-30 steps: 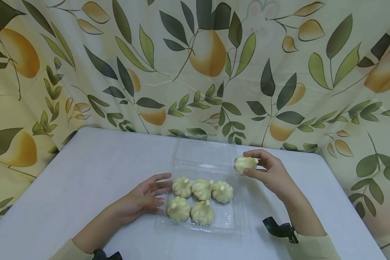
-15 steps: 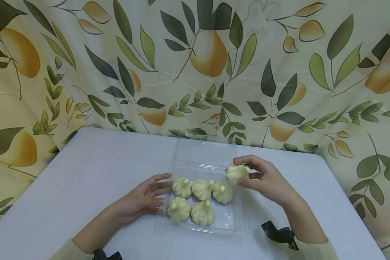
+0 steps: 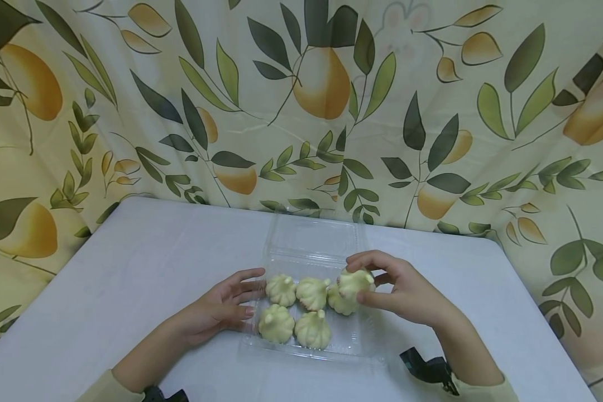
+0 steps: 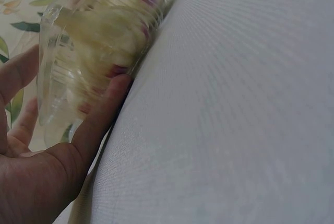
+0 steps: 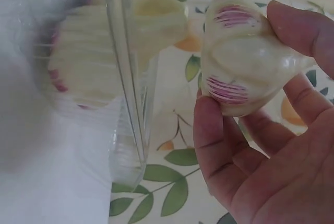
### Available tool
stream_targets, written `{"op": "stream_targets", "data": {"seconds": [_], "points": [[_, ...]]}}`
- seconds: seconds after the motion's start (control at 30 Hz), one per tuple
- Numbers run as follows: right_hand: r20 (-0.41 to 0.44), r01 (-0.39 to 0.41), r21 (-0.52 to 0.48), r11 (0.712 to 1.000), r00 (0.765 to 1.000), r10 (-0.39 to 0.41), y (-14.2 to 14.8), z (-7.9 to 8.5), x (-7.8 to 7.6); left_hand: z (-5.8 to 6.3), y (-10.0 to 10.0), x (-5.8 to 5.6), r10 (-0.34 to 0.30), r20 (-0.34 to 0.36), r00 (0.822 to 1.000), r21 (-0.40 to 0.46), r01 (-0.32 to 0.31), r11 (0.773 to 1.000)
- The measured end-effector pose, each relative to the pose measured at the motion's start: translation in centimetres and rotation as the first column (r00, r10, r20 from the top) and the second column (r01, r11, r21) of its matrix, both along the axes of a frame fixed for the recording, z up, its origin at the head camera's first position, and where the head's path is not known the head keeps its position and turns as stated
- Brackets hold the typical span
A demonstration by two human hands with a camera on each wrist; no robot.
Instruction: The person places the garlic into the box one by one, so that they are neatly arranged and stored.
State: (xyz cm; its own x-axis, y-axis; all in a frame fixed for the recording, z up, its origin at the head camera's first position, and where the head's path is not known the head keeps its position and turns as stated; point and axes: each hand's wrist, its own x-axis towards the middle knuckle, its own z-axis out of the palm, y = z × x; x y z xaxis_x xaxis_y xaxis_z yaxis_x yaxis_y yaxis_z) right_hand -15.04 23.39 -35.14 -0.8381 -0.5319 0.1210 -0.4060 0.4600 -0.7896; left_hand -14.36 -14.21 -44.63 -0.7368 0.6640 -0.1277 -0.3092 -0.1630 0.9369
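My right hand (image 3: 399,287) grips a pale garlic bulb (image 3: 355,283) between thumb and fingers, above the right part of a clear plastic clamshell box (image 3: 349,338). Purple streaks mark the held bulb (image 5: 237,57) in the right wrist view. Inside the box lie several more bulbs: a back row including a garlic bulb (image 3: 311,293), and a front row with another bulb (image 3: 276,324). The held bulb partly covers the back-right one. With fingers spread, my left hand (image 3: 221,307) touches the box's left side; its thumb (image 4: 96,125) lies along the wall in the left wrist view.
The box's lid (image 3: 314,235) lies folded back behind the tray. A white-covered table (image 3: 171,251) carries everything, and a fruit-and-leaf patterned cloth (image 3: 281,139) hangs at its far edge. Black wrist mounts (image 3: 429,368) sit on both forearms.
My right hand has carried its garlic bulb left and toward me, from beyond the box's back-right corner to over the back-right bulb. The left hand stays in place.
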Motion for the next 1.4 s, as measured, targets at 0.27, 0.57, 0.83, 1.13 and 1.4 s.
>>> {"op": "stream_targets", "data": {"seconds": [0.27, 0.57, 0.83, 1.13, 1.4], "points": [[-0.018, -0.107, 0.049, 0.993, 0.994, 0.108, -0.6, 0.1, 0.4, 0.1, -0.2, 0.0, 0.005, 0.001, 1.0, -0.009, -0.005, 1.0], [-0.034, -0.189, 0.075, 0.979, 0.981, 0.192, -1.0, 0.3, 1.0, 0.0, -0.2, 0.1, 0.003, 0.0, 1.0, -0.006, -0.003, 1.0], [-0.124, -0.18, 0.116, 0.977, 0.973, 0.194, -0.8, 0.0, 2.7, -0.2, 0.4, -0.2, -0.004, 0.01, 1.0, -0.02, 0.004, 1.0], [-0.216, -0.162, 0.146, 0.976, 0.958, 0.191, -1.0, 0.3, 4.3, 0.0, 0.0, 0.0, 0.011, 0.006, 1.0, -0.028, -0.011, 1.0], [-0.244, -0.165, 0.213, 0.963, 0.945, 0.216, -0.9, -0.2, 5.1, 0.2, 0.1, 0.1, 0.017, 0.013, 1.0, -0.032, -0.017, 0.999]]}}
